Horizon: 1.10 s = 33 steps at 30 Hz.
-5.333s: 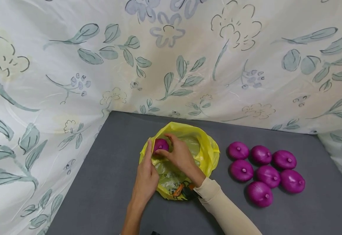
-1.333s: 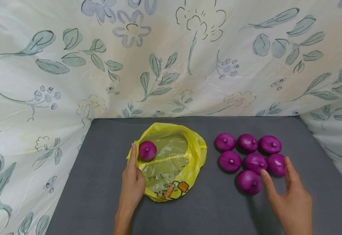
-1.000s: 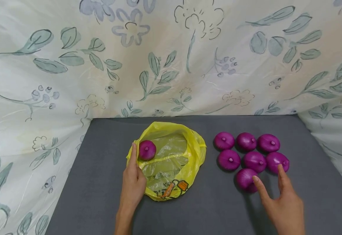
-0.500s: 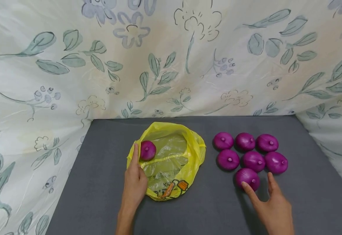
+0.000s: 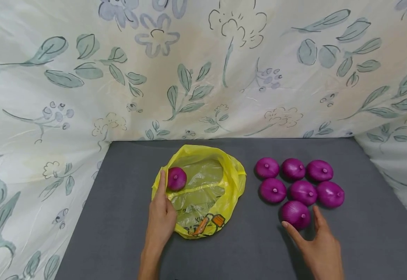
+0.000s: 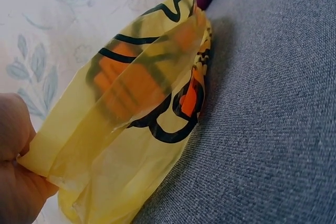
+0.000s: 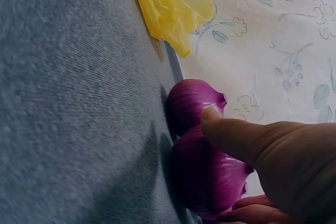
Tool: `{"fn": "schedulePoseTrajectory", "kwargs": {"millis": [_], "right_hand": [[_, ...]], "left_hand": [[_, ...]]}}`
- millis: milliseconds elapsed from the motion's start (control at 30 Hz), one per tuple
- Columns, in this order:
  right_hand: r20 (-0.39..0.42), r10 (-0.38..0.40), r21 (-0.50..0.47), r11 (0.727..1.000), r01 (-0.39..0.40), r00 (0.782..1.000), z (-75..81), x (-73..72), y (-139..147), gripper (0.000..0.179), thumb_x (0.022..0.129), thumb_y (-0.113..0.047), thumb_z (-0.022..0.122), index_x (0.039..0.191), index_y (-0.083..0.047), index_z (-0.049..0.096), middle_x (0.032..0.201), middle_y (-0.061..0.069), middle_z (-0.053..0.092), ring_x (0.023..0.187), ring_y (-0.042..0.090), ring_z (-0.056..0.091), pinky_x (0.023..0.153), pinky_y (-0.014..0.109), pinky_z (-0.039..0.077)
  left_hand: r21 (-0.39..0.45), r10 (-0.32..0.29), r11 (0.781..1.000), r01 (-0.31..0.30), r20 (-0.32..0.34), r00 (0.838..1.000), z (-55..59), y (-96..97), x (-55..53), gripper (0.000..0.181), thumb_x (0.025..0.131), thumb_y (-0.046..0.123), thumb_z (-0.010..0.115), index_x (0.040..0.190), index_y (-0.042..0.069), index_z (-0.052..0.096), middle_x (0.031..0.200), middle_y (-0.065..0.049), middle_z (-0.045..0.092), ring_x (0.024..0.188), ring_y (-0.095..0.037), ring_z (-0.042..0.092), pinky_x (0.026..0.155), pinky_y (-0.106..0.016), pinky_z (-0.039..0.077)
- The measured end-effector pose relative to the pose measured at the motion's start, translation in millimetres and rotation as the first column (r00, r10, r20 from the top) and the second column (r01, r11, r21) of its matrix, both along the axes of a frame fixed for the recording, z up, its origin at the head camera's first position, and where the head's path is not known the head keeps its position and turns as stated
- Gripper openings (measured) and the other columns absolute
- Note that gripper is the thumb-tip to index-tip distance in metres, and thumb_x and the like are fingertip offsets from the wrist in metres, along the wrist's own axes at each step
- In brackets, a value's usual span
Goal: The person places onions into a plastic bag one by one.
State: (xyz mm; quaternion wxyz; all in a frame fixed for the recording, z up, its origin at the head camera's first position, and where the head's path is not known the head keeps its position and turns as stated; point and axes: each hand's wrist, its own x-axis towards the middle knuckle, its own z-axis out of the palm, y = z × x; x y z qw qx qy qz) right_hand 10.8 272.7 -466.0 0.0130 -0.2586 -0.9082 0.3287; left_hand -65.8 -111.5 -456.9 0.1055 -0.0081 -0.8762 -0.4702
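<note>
A yellow plastic bag (image 5: 236, 171) stands with its mouth spread on the grey table, one purple onion (image 5: 177, 179) inside it at the left. My left hand (image 5: 161, 217) pinches the bag's left rim between thumb and fingers, as the left wrist view also shows. On the right lie several purple onions in a close group. My right hand (image 5: 317, 245) is at the nearest onion (image 5: 295, 214), thumb on its left and fingers on its right, spread and not closed round it. The right wrist view has the thumb (image 7: 231, 129) in front of the onions (image 7: 202, 177).
Behind the front onion, the others sit in two rows, such as a back-left onion (image 5: 267, 168) and a right-hand onion (image 5: 331, 194). A floral sheet (image 5: 203, 77) rises behind the grey table (image 5: 119, 233) and along both sides.
My right hand has left the onion in the bag, gone over to the group, and moved left and nearer to the front onion. My left hand stays on the bag's rim.
</note>
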Motion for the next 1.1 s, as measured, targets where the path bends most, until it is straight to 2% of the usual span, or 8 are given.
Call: {"fn": "schedulePoseTrajectory", "kwargs": {"millis": [167,400,667,933,1100], "right_hand": [[-0.040,-0.022,-0.006,1.000,0.022,0.999,-3.7,-0.2,-3.4,0.116,0.086,-0.064,0.080,0.169,-0.006,0.024,0.155,0.033,0.042,0.143,0.057,0.038,0.109,0.072,0.033],[-0.092,-0.024,-0.007,1.000,0.023,0.996,-6.2,-0.8,-6.2,0.107,0.088,-0.059,0.081,0.166,-0.003,0.033,0.152,0.032,0.046,0.139,0.052,0.046,0.110,0.070,0.034],[-0.126,-0.038,-0.017,0.999,0.036,0.991,-6.4,-0.8,-8.3,0.103,0.087,-0.055,0.084,0.163,-0.002,0.038,0.151,0.030,0.050,0.134,0.051,0.053,0.107,0.069,0.040],[-0.117,-0.021,-0.008,1.000,0.020,0.993,-1.5,0.1,-12.2,0.100,0.084,-0.056,0.086,0.159,-0.004,0.046,0.148,0.029,0.054,0.130,0.047,0.058,0.103,0.064,0.045],[-0.089,-0.012,-0.022,1.000,0.010,0.996,6.3,1.0,-14.4,0.100,0.083,-0.059,0.086,0.160,-0.007,0.047,0.145,0.030,0.057,0.129,0.045,0.059,0.102,0.057,0.047]], "left_hand": [[0.003,-0.003,1.000,0.003,-0.008,1.000,-0.5,-1.2,0.6,0.078,0.105,-0.007,0.038,0.172,0.027,0.018,0.059,0.005,0.031,0.051,-0.006,0.022,0.050,-0.028,0.030],[-0.004,-0.001,1.000,0.001,-0.014,1.000,-2.2,-2.7,0.6,0.079,0.103,-0.010,0.038,0.172,0.024,0.018,0.061,0.004,0.031,0.053,-0.006,0.023,0.052,-0.029,0.030],[0.014,-0.019,1.000,0.019,-0.027,0.999,-2.0,-3.4,0.6,0.080,0.103,-0.012,0.037,0.172,0.024,0.018,0.060,0.005,0.030,0.053,-0.005,0.022,0.052,-0.028,0.030],[0.019,-0.020,1.000,0.021,-0.025,0.999,-0.3,-3.4,0.7,0.080,0.102,-0.012,0.038,0.171,0.024,0.019,0.058,0.006,0.028,0.051,-0.004,0.021,0.049,-0.027,0.028],[0.020,-0.019,1.000,0.019,-0.030,0.999,1.2,-3.2,-0.1,0.081,0.101,-0.013,0.038,0.171,0.023,0.020,0.058,0.007,0.028,0.052,-0.003,0.020,0.049,-0.026,0.027]]}}
